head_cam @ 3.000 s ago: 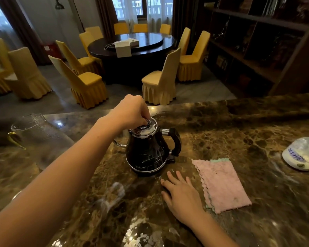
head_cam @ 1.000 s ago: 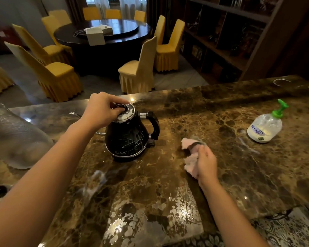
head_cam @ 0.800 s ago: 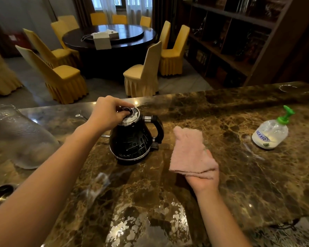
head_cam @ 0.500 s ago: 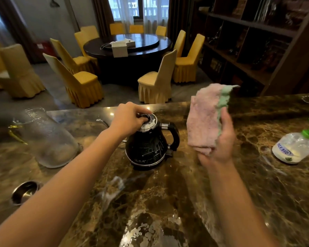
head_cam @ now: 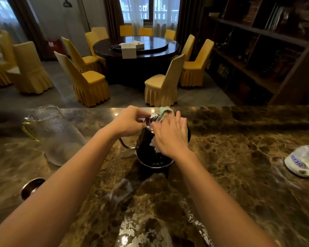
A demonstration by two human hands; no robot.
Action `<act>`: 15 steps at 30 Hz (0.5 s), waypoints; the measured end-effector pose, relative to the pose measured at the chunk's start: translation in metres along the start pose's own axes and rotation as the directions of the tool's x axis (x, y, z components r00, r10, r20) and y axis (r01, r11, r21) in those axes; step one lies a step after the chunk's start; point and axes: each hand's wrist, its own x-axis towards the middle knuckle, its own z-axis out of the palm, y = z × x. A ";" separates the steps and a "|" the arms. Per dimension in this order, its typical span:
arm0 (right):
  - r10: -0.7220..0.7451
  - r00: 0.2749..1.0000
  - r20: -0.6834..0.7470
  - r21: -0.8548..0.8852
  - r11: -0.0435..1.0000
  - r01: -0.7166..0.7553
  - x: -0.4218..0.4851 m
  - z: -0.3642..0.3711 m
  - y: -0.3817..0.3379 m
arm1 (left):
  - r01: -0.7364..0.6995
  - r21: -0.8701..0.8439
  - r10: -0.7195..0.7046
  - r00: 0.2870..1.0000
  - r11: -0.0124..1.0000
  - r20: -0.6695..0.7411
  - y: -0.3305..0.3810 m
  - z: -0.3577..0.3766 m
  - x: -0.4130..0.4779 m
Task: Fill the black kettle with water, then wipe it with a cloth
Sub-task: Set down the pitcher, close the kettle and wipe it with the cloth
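On the counter, left hand pinching lid of black kettle, right hand flat, pressing cloth on it.

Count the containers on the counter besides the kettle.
3: glass pitcher at far left, metal bowl at near left, plastic bottle at the right edge. Others may lie out of view.

- A restaurant's private dining room, by the look of it: a big round dark table stands in the upper middle of the frame, with a turntable set on top.
- Chairs in skirted yellow covers ring that table, and more stand at the far left.
- A polished brown marble counter runs across the lower half like a serving bar.
- Dark wooden shelves fill the upper right.
- Sheer curtains hang at the window, top centre.
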 end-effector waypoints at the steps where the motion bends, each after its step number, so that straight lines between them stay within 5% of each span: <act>1: 0.026 1.000 0.016 -0.003 1.000 -0.026 0.009 -0.004 0.002 | 0.005 -0.004 -0.005 1.000 1.000 -0.005 0.000 0.001 0.000; 7: -0.001 1.000 -0.031 0.148 0.989 0.005 -0.032 0.013 -0.008 | -0.031 0.092 0.034 0.999 0.995 -0.026 -0.001 0.009 -0.001; 15: -0.060 0.995 0.078 0.047 0.997 0.057 0.021 -0.020 0.010 | -0.075 0.268 0.073 0.997 0.960 0.017 0.005 0.000 -0.001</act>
